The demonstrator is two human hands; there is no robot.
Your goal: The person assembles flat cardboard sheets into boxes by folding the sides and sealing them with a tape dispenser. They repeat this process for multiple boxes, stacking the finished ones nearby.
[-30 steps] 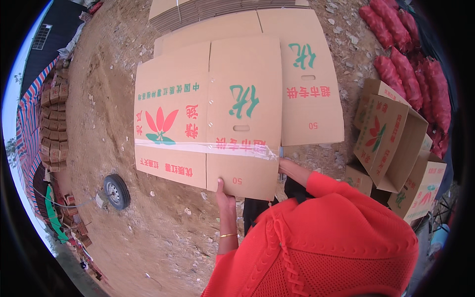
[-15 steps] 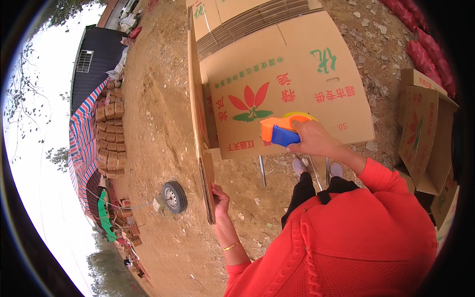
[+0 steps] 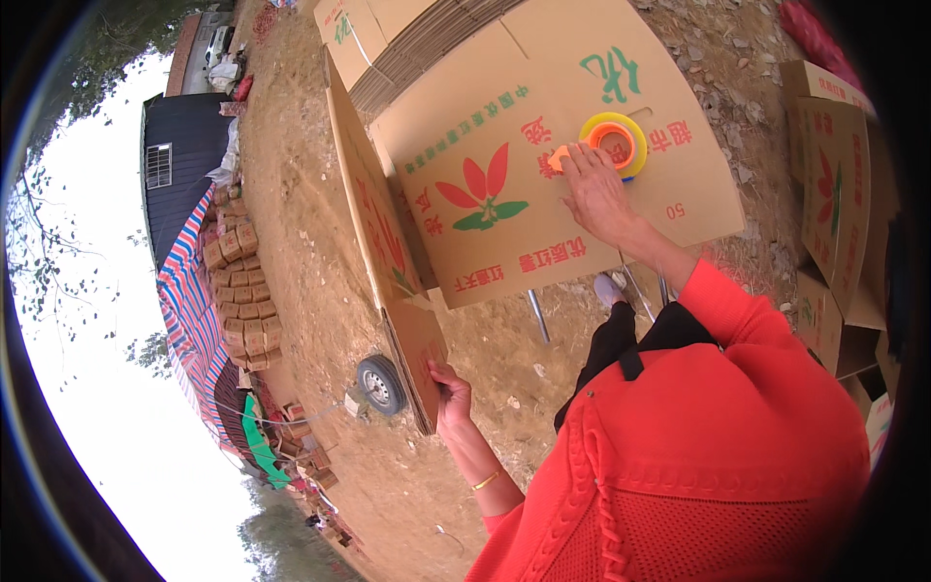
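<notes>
I read the right hand (image 3: 595,194) as palm down, fingers extended forward over the orange end of a tape dispenser (image 3: 630,144). The fingers touch it; whether they close on it, I cannot tell. The wrist runs straight back into the red sleeve (image 3: 732,306). The left hand (image 3: 452,396) grasps the near end of a raised cardboard carton panel (image 3: 378,218), its thumb on the near face (the other fingers are largely hidden). The left forearm rises from below, with a gold bangle (image 3: 486,480) at the wrist.

The dispenser lies flat, its yellow tape roll (image 3: 640,136) facing me, on a flattened carton (image 3: 543,218) well inside that sheet's right edge. The raised panel stands steeply along the sheet's left edge. I note metal legs (image 3: 538,317) below the near edge, with the person's shoe (image 3: 609,289) close by.

Past the far edge lies a stack of flattened cartons (image 3: 436,53). Dirt ground (image 3: 291,184) extends left of the panel, giving lateral room as far as the stacked boxes (image 3: 250,301); a tyre (image 3: 380,385) rests there (in my view, beside the panel's lower end). On the right, a strip of ground separates the sheet from an open carton (image 3: 832,179).
</notes>
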